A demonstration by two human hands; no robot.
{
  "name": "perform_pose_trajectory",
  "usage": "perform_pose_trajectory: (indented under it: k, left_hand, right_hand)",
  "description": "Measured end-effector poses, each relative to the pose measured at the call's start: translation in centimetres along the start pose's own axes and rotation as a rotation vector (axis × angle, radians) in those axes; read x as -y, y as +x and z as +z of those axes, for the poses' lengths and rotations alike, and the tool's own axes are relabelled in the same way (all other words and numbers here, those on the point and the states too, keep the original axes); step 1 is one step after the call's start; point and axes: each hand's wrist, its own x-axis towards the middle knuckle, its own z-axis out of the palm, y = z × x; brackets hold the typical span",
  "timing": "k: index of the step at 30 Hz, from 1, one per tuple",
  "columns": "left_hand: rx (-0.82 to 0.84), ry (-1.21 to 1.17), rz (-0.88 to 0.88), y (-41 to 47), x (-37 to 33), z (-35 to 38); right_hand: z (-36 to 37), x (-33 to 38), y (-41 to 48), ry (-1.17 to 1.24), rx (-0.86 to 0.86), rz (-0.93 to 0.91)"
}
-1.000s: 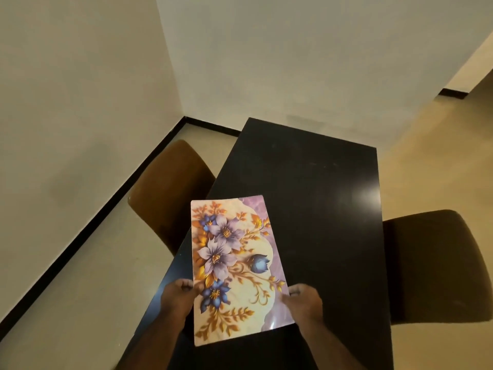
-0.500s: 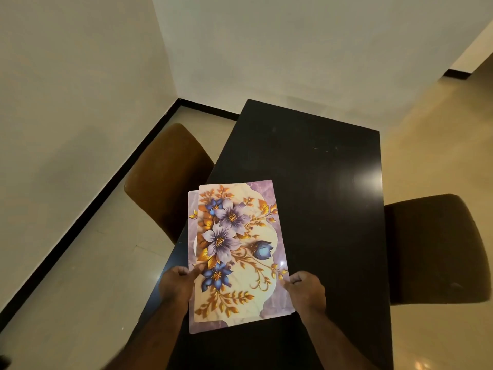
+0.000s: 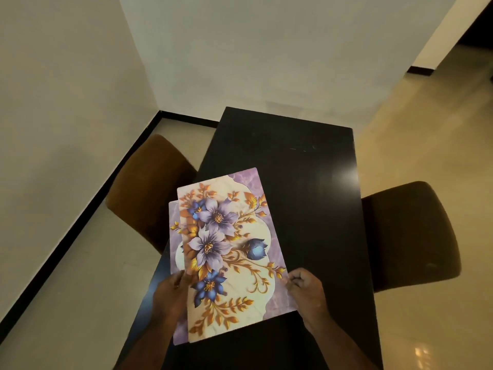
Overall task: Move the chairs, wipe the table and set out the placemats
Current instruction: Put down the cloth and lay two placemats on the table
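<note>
A stack of floral placemats hangs above the near left part of the black table (image 3: 306,166). The top placemat (image 3: 232,252) shows purple and blue flowers with gold leaves on cream. A second placemat (image 3: 174,236) peeks out under it along the left edge. My left hand (image 3: 170,297) grips the stack's left edge with the thumb on top. My right hand (image 3: 306,292) pinches the right edge of the top placemat. How many mats lie beneath is hidden.
A brown upholstered chair (image 3: 149,188) stands at the table's left side, close to the wall with its black skirting. A dark brown chair (image 3: 408,236) stands at the right side. Glossy cream floor stretches off to the right.
The top placemat has slid to the right and away from me, uncovering the left edge of a second one beneath. The camera has tilted so the table sits lower in view.
</note>
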Motion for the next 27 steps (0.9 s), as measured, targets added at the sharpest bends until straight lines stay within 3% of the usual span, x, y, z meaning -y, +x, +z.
perform_pose_trajectory:
  k: [5, 9, 12, 18, 27]
  left_hand:
    - [0.077, -0.162, 0.033, -1.0, -1.9, 2.9]
    - [0.132, -0.101, 0.063, -1.6, -4.4, 7.3]
    - [0.082, -0.039, 0.075, -1.3, -6.4, 11.0]
    - [0.057, 0.126, 0.235, -0.4, -12.4, 17.8]
    - [0.065, 0.135, 0.248, 2.3, -16.4, 24.7]
  right_hand:
    - [-3.2, -2.6, -1.0, 0.144, -0.068, 0.03]
    - [-6.4, -5.7, -0.5, 0.237, -0.138, 0.063]
    - [-8.7, -7.1, 0.5, 0.251, -0.21, 0.071]
    - [-14.0, -8.1, 4.5, 0.126, -0.363, 0.018]
    - [-19.1, -7.6, 11.5, 0.012, -0.409, -0.034]
